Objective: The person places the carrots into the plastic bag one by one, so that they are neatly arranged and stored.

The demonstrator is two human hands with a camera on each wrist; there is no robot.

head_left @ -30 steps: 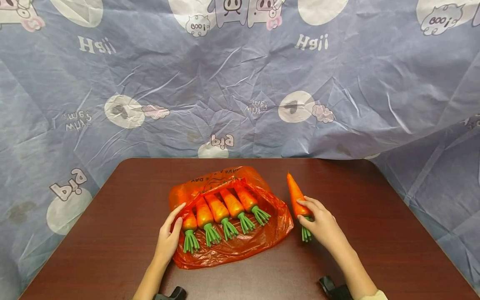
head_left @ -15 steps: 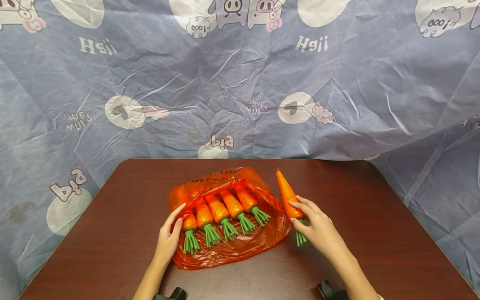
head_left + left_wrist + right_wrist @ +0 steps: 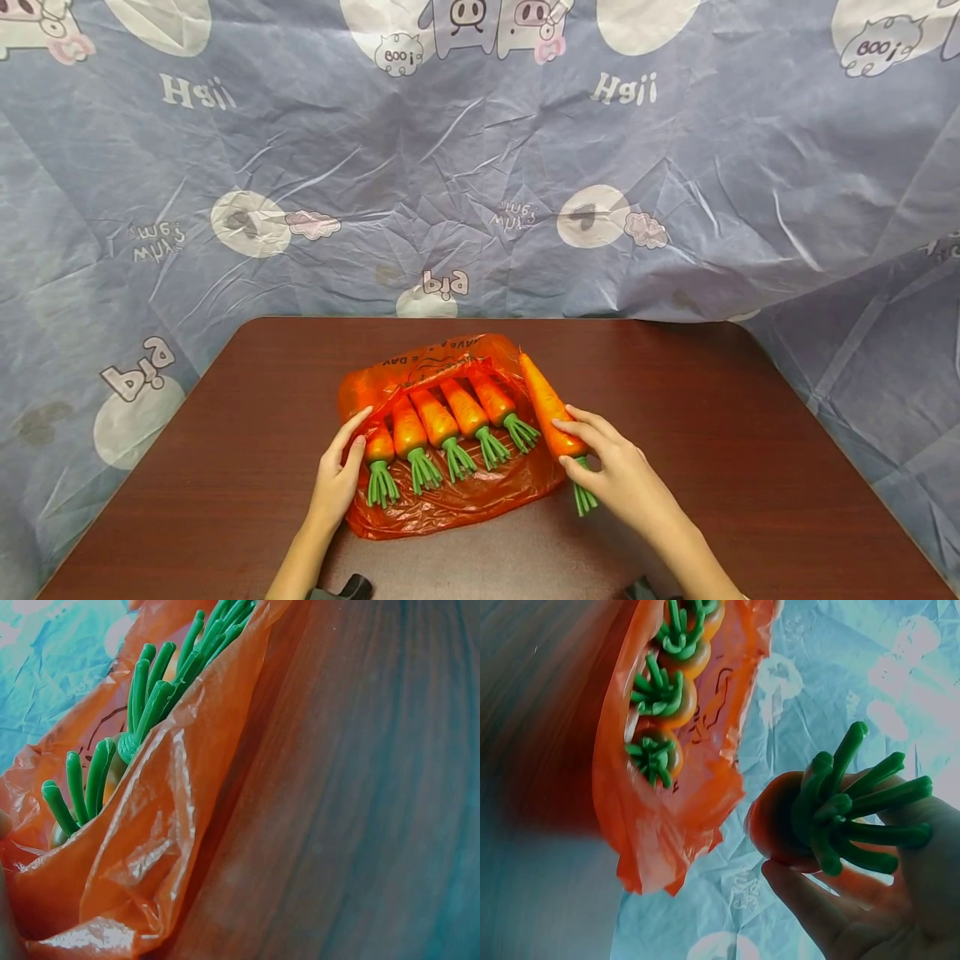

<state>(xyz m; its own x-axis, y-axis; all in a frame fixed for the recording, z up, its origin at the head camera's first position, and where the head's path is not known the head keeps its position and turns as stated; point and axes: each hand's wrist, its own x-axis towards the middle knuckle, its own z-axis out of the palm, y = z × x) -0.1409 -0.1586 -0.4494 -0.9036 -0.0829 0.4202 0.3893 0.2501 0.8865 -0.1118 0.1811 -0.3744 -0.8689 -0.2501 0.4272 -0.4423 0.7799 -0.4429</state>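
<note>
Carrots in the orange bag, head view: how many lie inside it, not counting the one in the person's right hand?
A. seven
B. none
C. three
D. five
D: five carrots lie side by side inside the orange bag, green tops toward the person, while the right hand holds a sixth carrot at the bag's right edge.
</note>
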